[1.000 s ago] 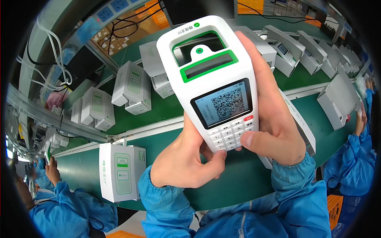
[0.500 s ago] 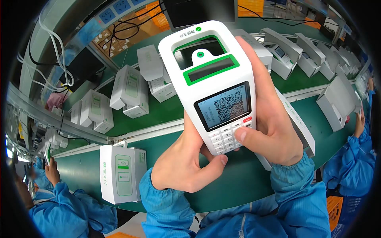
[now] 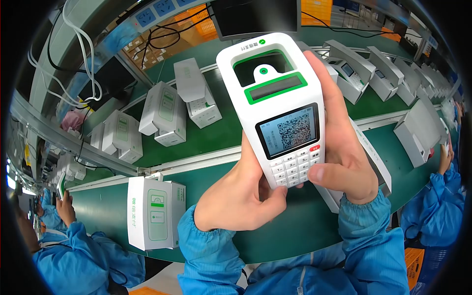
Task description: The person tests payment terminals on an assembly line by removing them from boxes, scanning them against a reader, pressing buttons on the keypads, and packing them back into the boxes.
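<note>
Both my hands hold a white payment terminal [image 3: 268, 108] with green trim up in front of me. Its lit screen [image 3: 288, 132] shows a QR code, and a keypad [image 3: 291, 167] with a red key lies below. My left hand [image 3: 241, 196] wraps the lower left side, its thumb at the keypad's bottom corner. My right hand [image 3: 341, 152] grips the right side, fingers partly hidden behind the terminal, its thumb at the keypad's right edge. Behind my right wrist an open white box [image 3: 371, 147] lies on the green table, partly covered. A closed white box [image 3: 155, 211] stands left of my hands.
Beyond the table edge, a green conveyor [image 3: 196, 137] carries several white boxes, some open with terminals inside. A monitor [image 3: 255, 18] stands at the back. White cables [image 3: 81, 59] hang at upper left. Co-workers in blue sleeves [image 3: 432, 206] sit on both sides; an open box [image 3: 418, 130] is at right.
The terminal and my hands have shifted slightly right and down in view. My left thumb has moved up onto the keypad's lower corner; my right thumb has moved from the upper keys to the right edge.
</note>
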A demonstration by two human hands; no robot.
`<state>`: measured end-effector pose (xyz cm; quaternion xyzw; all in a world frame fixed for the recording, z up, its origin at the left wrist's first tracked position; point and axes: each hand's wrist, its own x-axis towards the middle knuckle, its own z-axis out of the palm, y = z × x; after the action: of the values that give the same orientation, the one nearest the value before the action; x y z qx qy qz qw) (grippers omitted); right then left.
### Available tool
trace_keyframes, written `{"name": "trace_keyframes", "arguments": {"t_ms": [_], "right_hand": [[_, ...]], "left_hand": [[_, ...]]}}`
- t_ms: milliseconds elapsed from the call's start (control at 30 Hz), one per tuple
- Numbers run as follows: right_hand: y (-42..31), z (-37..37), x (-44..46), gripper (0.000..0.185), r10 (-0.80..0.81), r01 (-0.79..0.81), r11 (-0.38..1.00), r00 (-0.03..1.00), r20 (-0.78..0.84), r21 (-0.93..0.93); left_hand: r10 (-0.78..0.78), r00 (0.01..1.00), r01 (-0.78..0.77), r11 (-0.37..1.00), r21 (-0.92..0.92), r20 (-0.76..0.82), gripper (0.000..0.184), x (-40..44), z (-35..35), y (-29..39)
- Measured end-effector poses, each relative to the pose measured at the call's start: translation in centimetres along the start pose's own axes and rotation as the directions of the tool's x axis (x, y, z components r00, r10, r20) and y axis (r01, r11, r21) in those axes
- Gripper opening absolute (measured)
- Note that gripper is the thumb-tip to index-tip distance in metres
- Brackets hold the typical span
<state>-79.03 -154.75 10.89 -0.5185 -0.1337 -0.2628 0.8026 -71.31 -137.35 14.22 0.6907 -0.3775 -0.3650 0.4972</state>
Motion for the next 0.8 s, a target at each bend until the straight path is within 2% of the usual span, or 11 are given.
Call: {"name": "trace_keyframes", "arguments": {"t_ms": [100,267,367,433,567,700,767,800], "right_hand": [[-0.5,-0.2,-0.1,0.126,0.025,-0.025,1.000,1.000,0.002,0.003],[-0.7,-0.8,-0.1,0.124,0.015,-0.015,1.000,1.000,0.018,0.006],[-0.6,-1.5,-0.3,0.123,-0.017,0.020,0.997,0.999,0.049,-0.074],[-0.6,-2.3,-0.4,0.120,-0.053,0.067,0.984,0.994,0.091,-0.163],[-0.4,-3.1,-0.5,0.112,-0.132,0.176,0.941,0.977,0.165,-0.290],[0.0,-3.4,-0.5,0.109,-0.124,0.155,0.957,0.983,0.139,-0.245],[-0.6,-3.3,-0.6,0.113,-0.035,0.044,0.994,0.995,0.089,-0.098],[-1.5,-2.7,-0.7,0.115,0.045,-0.048,0.998,0.997,0.065,0.037]], "left_hand": [[0.101,0.994,-0.099,0.994,0.053,-0.032,0.090,0.2,0.4,-0.3],[0.105,0.991,-0.100,0.993,0.057,-0.085,0.093,1.0,1.3,0.1],[0.143,0.979,-0.133,0.988,0.079,-0.142,0.093,1.5,1.9,-0.3],[0.166,0.978,-0.149,0.980,0.131,-0.124,0.090,1.6,1.8,-0.9],[0.101,0.993,-0.091,0.984,0.152,-0.060,0.088,1.2,1.5,0.1],[0.125,0.991,-0.118,0.986,0.115,-0.051,0.091,1.5,1.8,-0.3],[0.185,0.981,-0.178,0.976,0.123,-0.052,0.093,1.8,1.8,-0.5],[0.220,0.974,-0.213,0.968,0.133,-0.046,0.094,1.9,1.7,-0.6]]}}
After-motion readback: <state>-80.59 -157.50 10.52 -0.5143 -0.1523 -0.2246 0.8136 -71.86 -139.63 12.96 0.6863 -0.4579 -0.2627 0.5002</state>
